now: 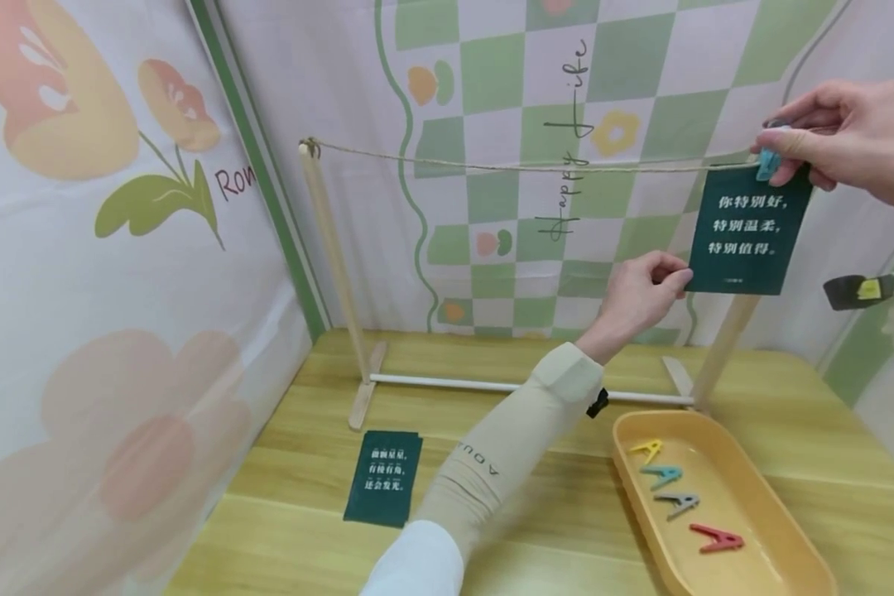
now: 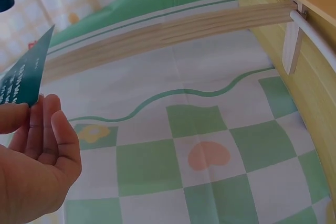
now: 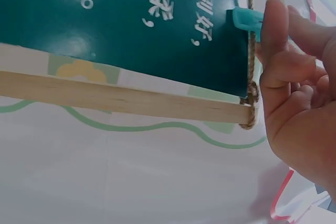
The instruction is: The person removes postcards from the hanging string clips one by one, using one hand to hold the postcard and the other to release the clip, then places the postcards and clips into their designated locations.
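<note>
A dark green card with white Chinese text hangs at the right end of a twine line. My left hand pinches the card's lower left corner between thumb and fingers, as the left wrist view also shows. At the card's top edge, my right hand pinches a light blue clothespin. In the right wrist view the clothespin sits across the twine and over the card's edge, close to the knot on the wooden post.
A wooden post carries the twine's left end, with a white rod joining the stand's feet. A stack of green cards lies on the wooden table. An orange tray at the right contains several clothespins, including a red one.
</note>
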Tool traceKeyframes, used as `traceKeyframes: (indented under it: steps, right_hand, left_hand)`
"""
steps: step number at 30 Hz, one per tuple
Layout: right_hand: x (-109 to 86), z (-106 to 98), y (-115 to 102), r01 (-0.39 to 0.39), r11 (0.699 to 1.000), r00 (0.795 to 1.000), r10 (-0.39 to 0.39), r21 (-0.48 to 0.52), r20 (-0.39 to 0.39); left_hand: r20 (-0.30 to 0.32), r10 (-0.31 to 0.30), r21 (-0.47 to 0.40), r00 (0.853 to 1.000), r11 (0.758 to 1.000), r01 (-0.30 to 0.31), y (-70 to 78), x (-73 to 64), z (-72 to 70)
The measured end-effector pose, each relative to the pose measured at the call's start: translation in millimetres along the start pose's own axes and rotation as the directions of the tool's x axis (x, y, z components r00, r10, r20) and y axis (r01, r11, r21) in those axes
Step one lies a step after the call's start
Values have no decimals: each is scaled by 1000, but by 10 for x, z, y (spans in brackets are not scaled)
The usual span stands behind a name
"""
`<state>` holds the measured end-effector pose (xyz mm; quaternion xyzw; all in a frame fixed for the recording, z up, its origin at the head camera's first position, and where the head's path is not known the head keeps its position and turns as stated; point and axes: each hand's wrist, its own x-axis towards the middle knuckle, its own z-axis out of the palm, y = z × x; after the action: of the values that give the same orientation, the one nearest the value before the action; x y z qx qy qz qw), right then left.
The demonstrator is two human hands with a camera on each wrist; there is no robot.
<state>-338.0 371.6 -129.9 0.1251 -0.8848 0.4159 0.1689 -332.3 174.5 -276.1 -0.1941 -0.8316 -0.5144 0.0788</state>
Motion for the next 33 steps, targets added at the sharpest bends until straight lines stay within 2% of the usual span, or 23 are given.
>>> traceKeyframes:
  steps: [5,12,17,19,21,24,29,31,33]
  right_hand:
    - [-41,13,-60,97,995,995,-97,-26,-3]
    - [-64,-20,-135,136,991,991,-136,-13,-13]
    - [-65,6,-183,225,974,972,-224,3,-78]
    - [-82,7,-196,238,971,967,-237,-3,-97]
    - [-108,-6,-211,211,977,972,-211,-6,-103]
    - [-149,-12,-238,130,991,985,-132,-20,-115]
    - [-209,69,-289,100,989,981,-117,-108,-158]
    - [-241,108,-288,114,983,977,-137,-142,-163]
    - [-274,132,-280,94,983,981,-119,-158,-152]
  left_hand:
    - [13,-7,-25,1000,1000,8,-5,-6,-31]
    - [29,-9,-20,1000,1000,9,11,-16,-116]
    - [32,-33,-3,999,999,33,-24,-29,-137]
    - [36,-52,2,998,999,52,-43,-47,-143]
    - [46,-59,-2,997,998,59,-65,-69,-159]
    - [56,-60,6,997,998,60,-103,-107,-204]
    - [48,-68,38,996,997,67,-187,-168,-303]
    - [49,-84,45,995,996,81,-223,-197,-344]
    - [54,-98,45,994,994,95,-258,-232,-392]
